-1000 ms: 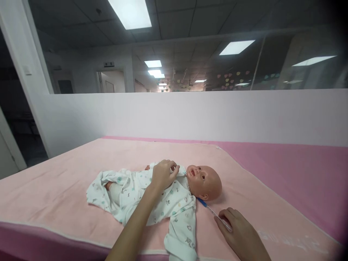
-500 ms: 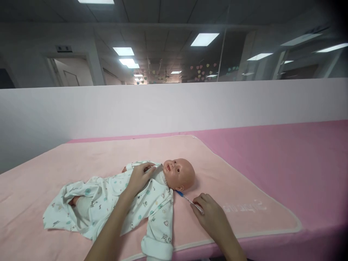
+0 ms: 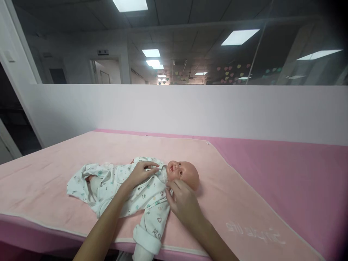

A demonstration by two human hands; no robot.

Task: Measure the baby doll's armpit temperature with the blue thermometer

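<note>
A bald baby doll [image 3: 190, 174] lies on its back with its head to the right. It wears a white printed baby garment [image 3: 146, 195], parted at the neck over a pale body. My left hand [image 3: 141, 173] rests on the doll's chest, thumb and forefinger at the far edge of the neck opening, seemingly gripping the cloth. Beside the neck, my right hand [image 3: 185, 203] has its thumb and fingers pinched together at the near collar and shoulder. What sits between those fingertips is hidden. No part of the blue-tipped thermometer shows now.
A pale pink blanket [image 3: 233, 195] with white lettering lies under the doll, over a darker pink cover [image 3: 272, 159]. Behind stands a low white wall [image 3: 190, 108] with glass above it. The doll's near sleeve [image 3: 148, 235] hangs over the front edge.
My right hand has moved left from beside the head to the collar, and the thermometer it held has gone from sight. My left hand stays on the chest. The view has turned left.
</note>
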